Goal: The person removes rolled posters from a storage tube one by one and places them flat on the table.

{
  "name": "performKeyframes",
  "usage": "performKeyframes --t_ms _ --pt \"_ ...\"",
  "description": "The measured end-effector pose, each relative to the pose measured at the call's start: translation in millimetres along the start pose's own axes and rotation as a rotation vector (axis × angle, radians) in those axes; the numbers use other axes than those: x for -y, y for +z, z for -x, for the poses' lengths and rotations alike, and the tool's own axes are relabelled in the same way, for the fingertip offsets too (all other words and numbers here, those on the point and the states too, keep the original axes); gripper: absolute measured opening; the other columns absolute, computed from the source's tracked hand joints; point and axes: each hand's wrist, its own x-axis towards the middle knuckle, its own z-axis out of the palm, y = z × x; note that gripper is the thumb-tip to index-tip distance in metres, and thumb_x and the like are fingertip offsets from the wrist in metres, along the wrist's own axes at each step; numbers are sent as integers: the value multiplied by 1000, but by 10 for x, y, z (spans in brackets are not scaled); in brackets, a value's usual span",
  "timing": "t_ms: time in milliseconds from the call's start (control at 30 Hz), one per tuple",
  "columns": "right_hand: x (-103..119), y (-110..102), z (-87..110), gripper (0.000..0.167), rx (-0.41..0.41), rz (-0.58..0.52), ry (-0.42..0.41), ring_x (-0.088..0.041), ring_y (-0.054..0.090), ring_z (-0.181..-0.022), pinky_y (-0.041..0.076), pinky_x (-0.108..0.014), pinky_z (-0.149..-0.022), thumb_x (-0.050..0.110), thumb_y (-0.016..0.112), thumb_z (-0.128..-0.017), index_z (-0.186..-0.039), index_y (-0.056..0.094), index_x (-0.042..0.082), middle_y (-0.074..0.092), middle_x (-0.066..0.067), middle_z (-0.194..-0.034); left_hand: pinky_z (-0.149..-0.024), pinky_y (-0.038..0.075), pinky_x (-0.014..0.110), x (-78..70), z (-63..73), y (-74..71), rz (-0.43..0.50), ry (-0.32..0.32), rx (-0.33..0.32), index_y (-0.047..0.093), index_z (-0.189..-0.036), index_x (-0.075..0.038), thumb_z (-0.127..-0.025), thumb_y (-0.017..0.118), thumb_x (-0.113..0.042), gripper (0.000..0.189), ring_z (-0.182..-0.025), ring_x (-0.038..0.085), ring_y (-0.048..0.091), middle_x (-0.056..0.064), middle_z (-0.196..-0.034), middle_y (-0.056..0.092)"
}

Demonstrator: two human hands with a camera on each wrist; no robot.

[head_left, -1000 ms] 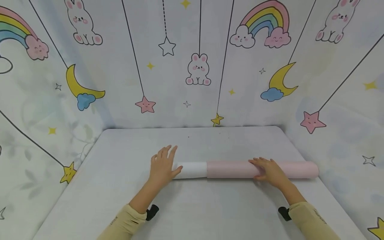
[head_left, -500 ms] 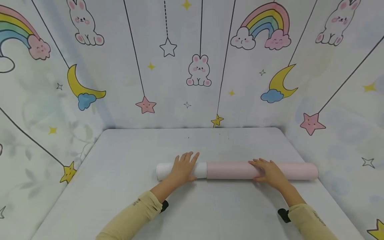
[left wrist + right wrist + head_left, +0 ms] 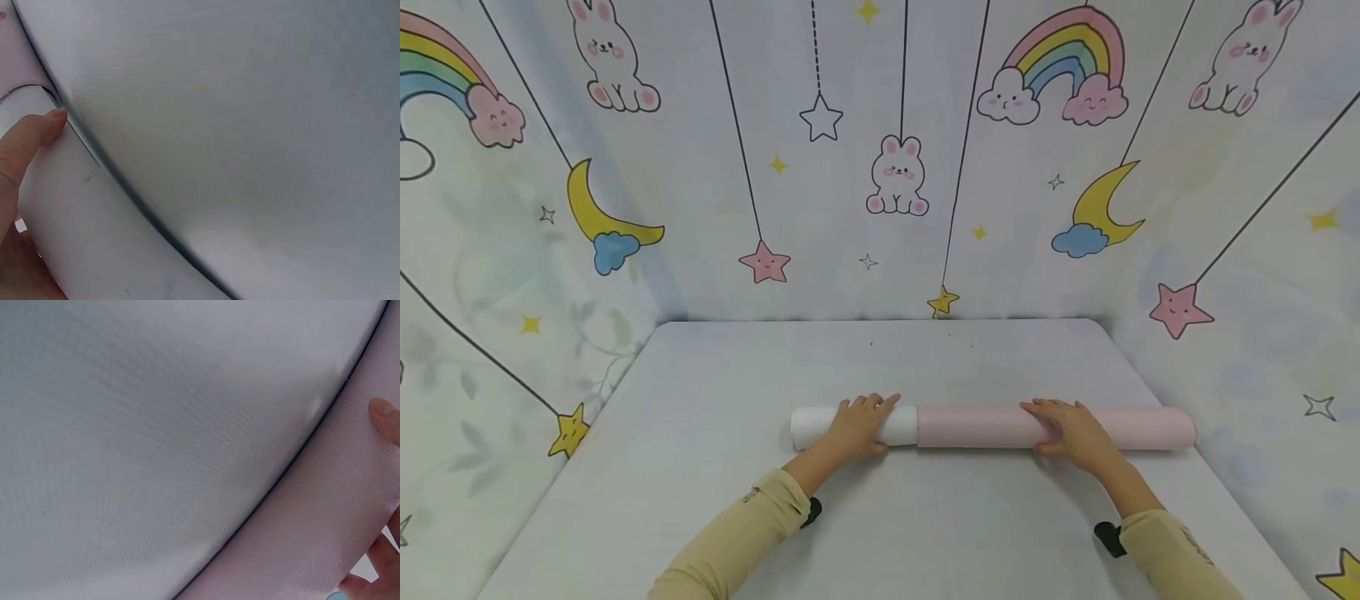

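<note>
One long roll lies crosswise on the white table, its left part white and its longer right part pink. My left hand grips the white part from above, left of the pink edge. In the left wrist view the thumb presses on the white surface near that edge, where a thin dark gap shows. Over the pink part, my right hand holds the roll with thumb in front and fingers over the far side. The right wrist view shows its thumb on the creased pink surface.
The white table meets a patterned cloth wall at the back and both sides. The roll's right end reaches the table's right edge. A few dark specks dot the far tabletop. Each wrist carries a black device.
My left hand has moved right along the white part, uncovering its left end, and its fingers have come down around the roll. My right hand has stayed in place on the pink part.
</note>
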Motion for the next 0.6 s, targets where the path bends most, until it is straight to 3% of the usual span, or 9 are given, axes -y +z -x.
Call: performKeyframes --t_ms 233,600 --pt "-3 1 -3 65 -12 6 2 -38 49 -112 26 -65 -91 18 82 -63 -122 58 7 57 -18 -120 -74 41 39 24 -3 44 -30 6 15 38 -138 -16 -77 71 -41 74 -101 24 53 6 -115 55" --pt "-8 -3 14 67 13 -15 14 -38 48 -114 23 -64 -93 18 82 -64 -125 56 9 56 -18 -122 -71 43 41 165 59 136 -21 3 14 45 -129 -16 -78 70 -39 61 -97 24 55 6 -110 57"
